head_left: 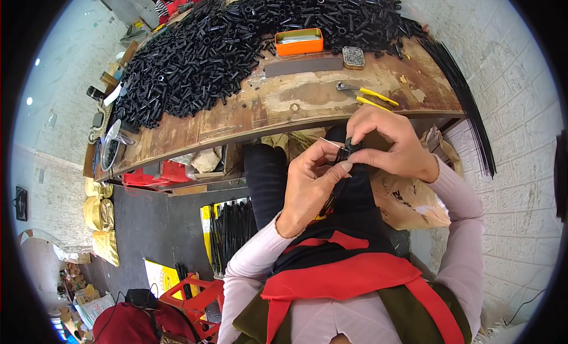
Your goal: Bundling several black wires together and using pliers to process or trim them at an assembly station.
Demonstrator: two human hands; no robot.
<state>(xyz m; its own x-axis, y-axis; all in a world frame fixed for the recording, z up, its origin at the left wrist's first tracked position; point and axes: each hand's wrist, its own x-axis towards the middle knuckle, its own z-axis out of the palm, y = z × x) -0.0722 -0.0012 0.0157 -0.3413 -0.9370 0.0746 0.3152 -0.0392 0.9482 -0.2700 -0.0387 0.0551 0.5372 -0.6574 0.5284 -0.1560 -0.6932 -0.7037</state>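
My left hand is closed, thumb and fingers pinching the top of a bundle of thin black rods that hangs toward my lap. A small black plastic piece sits at the top of the bundle, gripped between the thumb and fingertips of my right hand. From between the hands a thin pale wire sticks out to the upper left. How the wire and the piece join is too small to tell. Both hands are above my lap, just in front of the table edge.
On the wooden table lie a heap of black plastic tubes, an orange tin, a flat grey bar, a small clear box and yellow-handled pliers. Long black rods lean at right. Another person sits beyond.
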